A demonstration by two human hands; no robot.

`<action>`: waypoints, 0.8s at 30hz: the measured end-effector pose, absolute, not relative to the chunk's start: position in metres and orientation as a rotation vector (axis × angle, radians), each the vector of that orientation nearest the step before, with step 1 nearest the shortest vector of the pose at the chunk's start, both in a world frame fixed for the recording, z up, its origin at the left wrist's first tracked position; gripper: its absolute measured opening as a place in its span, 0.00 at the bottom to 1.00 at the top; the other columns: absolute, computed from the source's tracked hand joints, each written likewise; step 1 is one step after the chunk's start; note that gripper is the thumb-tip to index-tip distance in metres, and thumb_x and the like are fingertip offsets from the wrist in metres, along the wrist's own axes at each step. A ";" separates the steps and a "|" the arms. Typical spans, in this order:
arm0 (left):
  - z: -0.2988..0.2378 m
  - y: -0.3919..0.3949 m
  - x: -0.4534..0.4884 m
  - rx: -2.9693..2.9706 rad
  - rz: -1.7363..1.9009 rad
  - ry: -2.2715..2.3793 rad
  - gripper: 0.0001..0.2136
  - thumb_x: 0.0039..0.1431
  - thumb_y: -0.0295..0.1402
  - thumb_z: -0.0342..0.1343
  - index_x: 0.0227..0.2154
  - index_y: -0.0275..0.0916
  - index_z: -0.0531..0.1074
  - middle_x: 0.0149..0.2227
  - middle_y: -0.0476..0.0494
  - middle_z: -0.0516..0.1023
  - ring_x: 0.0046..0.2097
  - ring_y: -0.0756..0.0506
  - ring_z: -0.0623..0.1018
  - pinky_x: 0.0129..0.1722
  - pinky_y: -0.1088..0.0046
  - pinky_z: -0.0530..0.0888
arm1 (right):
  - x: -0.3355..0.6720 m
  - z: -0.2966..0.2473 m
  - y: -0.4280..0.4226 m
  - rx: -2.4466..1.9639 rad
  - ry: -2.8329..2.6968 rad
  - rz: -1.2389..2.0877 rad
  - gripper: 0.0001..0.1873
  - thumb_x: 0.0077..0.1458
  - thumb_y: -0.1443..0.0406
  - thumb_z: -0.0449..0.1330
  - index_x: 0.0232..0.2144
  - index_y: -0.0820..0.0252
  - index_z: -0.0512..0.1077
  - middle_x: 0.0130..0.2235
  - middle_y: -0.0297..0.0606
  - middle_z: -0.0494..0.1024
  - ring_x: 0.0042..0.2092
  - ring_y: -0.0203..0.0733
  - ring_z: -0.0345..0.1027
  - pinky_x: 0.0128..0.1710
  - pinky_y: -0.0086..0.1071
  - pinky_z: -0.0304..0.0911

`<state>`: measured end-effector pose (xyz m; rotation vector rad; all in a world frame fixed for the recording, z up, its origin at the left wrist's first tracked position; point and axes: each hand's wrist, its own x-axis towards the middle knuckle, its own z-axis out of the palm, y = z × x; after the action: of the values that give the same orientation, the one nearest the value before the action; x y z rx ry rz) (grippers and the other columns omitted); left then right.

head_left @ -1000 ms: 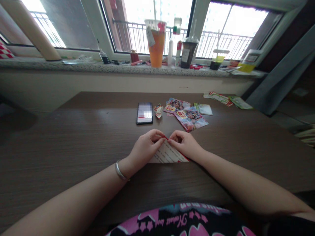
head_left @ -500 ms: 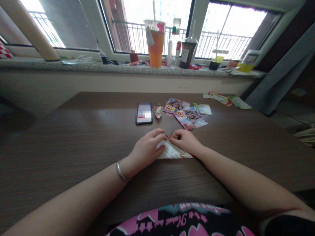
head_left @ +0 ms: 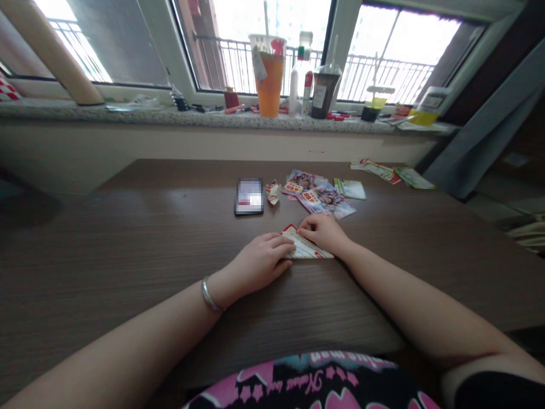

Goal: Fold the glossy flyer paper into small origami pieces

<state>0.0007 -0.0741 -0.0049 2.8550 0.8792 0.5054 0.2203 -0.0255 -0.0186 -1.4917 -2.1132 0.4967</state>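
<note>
On the table in front of me lies a sheet of printed paper (head_left: 307, 249), folded into a triangle with a red-edged tip pointing away. My left hand (head_left: 269, 255) rests over its left side, fingers stretched out and lying flat. At the upper right edge, my right hand (head_left: 323, 233) pinches the paper between thumb and curled fingers. The knuckles of that hand come close to the nearer colourful leaflet (head_left: 330, 201). Part of the paper is hidden under both hands.
A phone (head_left: 249, 197) and a crumpled paper piece (head_left: 273, 193) lie beyond my hands. Further right are a small packet (head_left: 349, 188) and green-and-red leaflets (head_left: 381, 170). Drinks, including a tall orange cup (head_left: 269, 79), line the windowsill (head_left: 204, 118).
The folded paper has shifted slightly away from me. My left hand has slid right and flattened onto it. My right hand has moved a little farther away, and the nearer leaflet has shifted slightly.
</note>
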 end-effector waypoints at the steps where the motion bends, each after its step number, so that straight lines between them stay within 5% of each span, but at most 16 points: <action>1: -0.005 -0.074 0.000 2.856 0.491 0.877 0.14 0.62 0.34 0.53 0.51 0.40 0.70 0.53 0.43 0.74 0.54 0.41 0.71 0.57 0.60 0.68 | 0.221 -0.018 -0.025 -1.498 -2.120 0.488 0.08 0.52 0.61 0.62 0.27 0.59 0.78 0.28 0.35 0.78 0.30 0.36 0.65 0.29 0.29 0.54; 24: 0.014 -0.085 -0.006 2.819 0.286 0.777 0.14 0.61 0.30 0.53 0.50 0.39 0.69 0.58 0.37 0.69 0.59 0.39 0.69 0.59 0.59 0.66 | 0.220 -0.015 -0.029 -1.579 -2.134 0.458 0.09 0.53 0.59 0.62 0.28 0.58 0.78 0.27 0.33 0.75 0.28 0.34 0.63 0.27 0.29 0.51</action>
<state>-0.0057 -0.0849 0.0142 2.8187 0.7765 0.2862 0.2202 -0.0289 -0.0152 -1.5790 -2.1338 0.4582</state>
